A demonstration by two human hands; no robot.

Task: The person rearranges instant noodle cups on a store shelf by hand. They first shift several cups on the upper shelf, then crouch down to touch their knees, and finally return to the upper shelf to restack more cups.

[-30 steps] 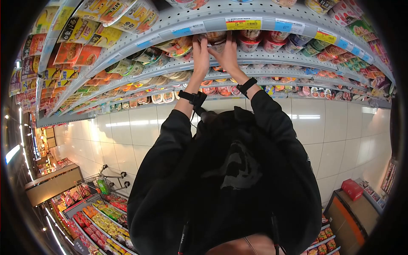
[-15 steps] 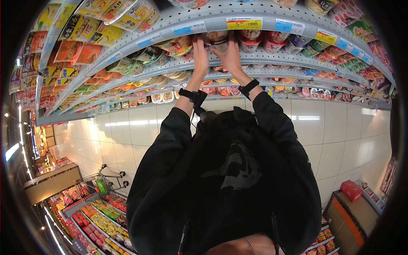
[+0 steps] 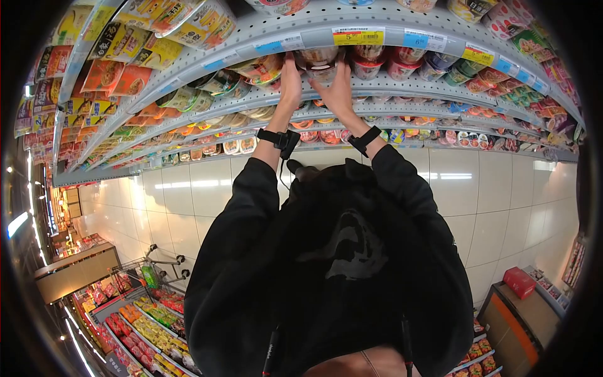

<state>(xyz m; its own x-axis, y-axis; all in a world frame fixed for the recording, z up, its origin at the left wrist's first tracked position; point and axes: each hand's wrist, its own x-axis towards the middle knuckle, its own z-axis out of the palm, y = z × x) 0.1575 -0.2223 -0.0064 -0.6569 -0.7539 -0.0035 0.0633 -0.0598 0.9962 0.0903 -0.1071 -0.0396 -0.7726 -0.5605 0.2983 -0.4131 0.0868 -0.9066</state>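
Both hands reach to the shelf at the top centre. My left hand (image 3: 291, 81) lies along the left side of a stack of brown-and-white tubs (image 3: 321, 61), its fingertips partly hidden under the shelf edge. On the right side of the same tubs rests my right hand (image 3: 337, 88), thumb toward their front. The tubs stand between the two palms. Left of them is a yellow-and-red bowl (image 3: 264, 68); on the right stand red cups (image 3: 367, 63).
A price-tag rail (image 3: 314, 40) curves just above the hands. Lower shelves (image 3: 245, 113) hold more packed food. Behind on the left are a shopping cart (image 3: 164, 267) and a display of packets (image 3: 147, 323); a red box (image 3: 519, 282) sits on a counter at right.
My hands and wrists have shifted slightly down and left, and the tubs between them show a little more below the shelf edge.
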